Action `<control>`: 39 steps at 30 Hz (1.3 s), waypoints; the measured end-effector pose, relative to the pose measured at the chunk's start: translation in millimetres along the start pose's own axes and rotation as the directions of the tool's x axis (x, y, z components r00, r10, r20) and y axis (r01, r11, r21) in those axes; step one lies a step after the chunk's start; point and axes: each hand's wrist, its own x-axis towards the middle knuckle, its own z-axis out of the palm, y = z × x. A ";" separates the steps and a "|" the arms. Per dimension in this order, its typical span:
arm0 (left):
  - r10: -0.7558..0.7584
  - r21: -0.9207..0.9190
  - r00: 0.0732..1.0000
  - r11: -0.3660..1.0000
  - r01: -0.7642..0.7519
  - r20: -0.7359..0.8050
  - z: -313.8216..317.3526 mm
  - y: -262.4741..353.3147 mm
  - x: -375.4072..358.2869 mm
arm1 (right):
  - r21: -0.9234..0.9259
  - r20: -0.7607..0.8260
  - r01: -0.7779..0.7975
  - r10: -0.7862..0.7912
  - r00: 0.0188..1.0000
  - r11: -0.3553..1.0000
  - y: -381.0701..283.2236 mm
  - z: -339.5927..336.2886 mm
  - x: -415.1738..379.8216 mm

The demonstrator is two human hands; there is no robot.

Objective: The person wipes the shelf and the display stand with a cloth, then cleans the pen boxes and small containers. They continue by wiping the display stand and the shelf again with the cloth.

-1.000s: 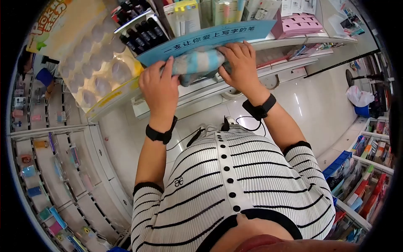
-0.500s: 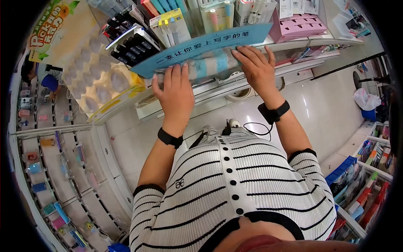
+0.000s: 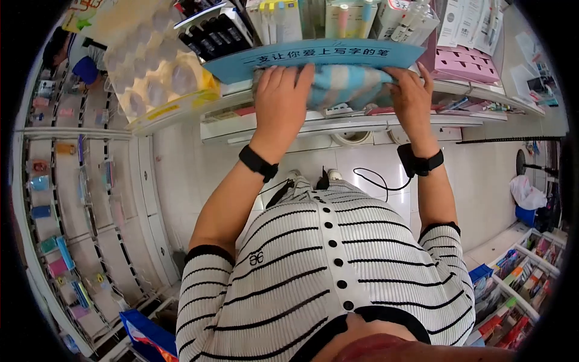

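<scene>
A striped cloth, grey and light blue, lies folded lengthwise along the shelf's front edge, against a blue sign with Chinese writing. My left hand presses on the cloth's left end, fingers wrapped over it. At its right end, my right hand pinches the cloth between thumb and fingers. The fingertips of both hands are partly hidden. Each wrist carries a black band.
Behind the sign stand black pens, a pink box and marker boxes. A yellow tray of clear domes is at the left. Another person is at the far upper left. A cable lies on the floor.
The view has shifted and turned. Both hands have moved right along the shelf edge with the cloth, and my left hand now covers more of its left end.
</scene>
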 end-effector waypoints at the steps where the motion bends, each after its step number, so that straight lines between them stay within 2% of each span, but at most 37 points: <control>1: -0.014 -0.014 1.000 1.000 0.014 0.004 1.1 0.6 2.3 | 0.038 -0.046 0.031 -0.029 0.999 0.999 2.6 2.1 1.6; 5: -0.016 -0.042 1.000 0.999 0.016 0.001 3.2 -2.0 3.0 | 0.073 -0.062 0.012 -0.008 0.998 0.997 -2.7 7.9 -0.5; 7: -0.028 -0.027 1.000 0.999 0.028 -0.002 5.4 -0.9 2.8 | 0.014 -0.064 -0.069 0.069 0.996 0.998 -7.8 13.5 -1.4; 12: -0.061 -0.050 0.997 0.997 0.058 -0.053 5.6 0.4 -6.7 | -0.031 -0.100 -0.041 0.038 0.994 0.999 -21.4 5.8 -0.1; 14: -0.092 -0.125 0.996 0.988 0.091 -0.004 1.3 -0.5 -11.5 | -0.040 -0.104 -0.013 0.009 0.995 0.999 -24.9 3.7 -3.5; 17: -0.086 -0.142 0.996 0.987 0.080 -0.036 4.5 -4.0 -19.1 | 0.004 -0.168 -0.049 0.049 0.984 0.999 -18.2 17.3 -1.6; 23: -0.092 -0.209 0.995 0.974 0.082 -0.040 5.9 -14.6 -25.4 | -0.031 -0.101 -0.094 0.091 0.991 0.995 -18.2 20.4 3.8; 32: -0.124 -0.282 0.990 0.954 0.102 -0.061 -2.3 -22.3 -28.0 | -0.017 -0.137 -0.167 0.163 0.977 0.986 -32.3 19.4 3.3; 35: -0.142 -0.262 0.989 0.957 0.126 -0.043 -3.7 -32.9 -33.3 | 0.050 -0.124 -0.158 0.163 0.979 0.986 -41.9 20.0 6.8; 37: -0.137 -0.264 0.990 0.957 0.124 -0.033 -10.6 -43.0 -34.8 | 0.087 -0.182 -0.070 0.085 0.980 0.994 -49.9 24.7 9.8; 39: -0.137 -0.271 0.990 0.954 0.125 -0.026 -19.3 -50.6 -35.8 | 0.102 -0.183 -0.090 0.108 0.977 0.991 -54.8 22.6 14.6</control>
